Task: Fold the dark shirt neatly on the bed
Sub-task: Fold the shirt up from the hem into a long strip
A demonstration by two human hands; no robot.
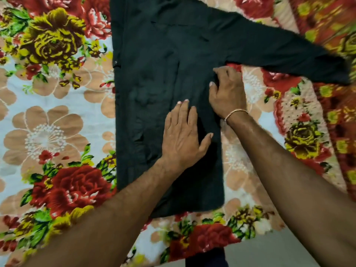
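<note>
The dark shirt (pixel 163 78) looks half folded: left hand (pixel 183 135) presses flat, right hand (pixel 227 93) pinches its edge, the sleeve (pixel 279 54) at upper right still unfolded.

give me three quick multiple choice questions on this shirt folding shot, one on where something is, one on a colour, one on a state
1. Where does the unfolded sleeve lie?
A. stretched out toward the right of the shirt
B. tucked under the hem
C. draped over the left hand

2. What colour is the bracelet on the right wrist?
A. black
B. gold
C. blue

3. How is the left hand placed?
A. lifted off the bed
B. balled in a fist
C. flat on the dark shirt, fingers straight

Answers:
1 A, the sleeve runs out over the floral bedspread to the right.
2 B, a thin gold band shows at the wrist of the right hand.
3 C, its palm presses the cloth, while the right hand's fingers curl at the shirt's right edge below the sleeve.
</note>
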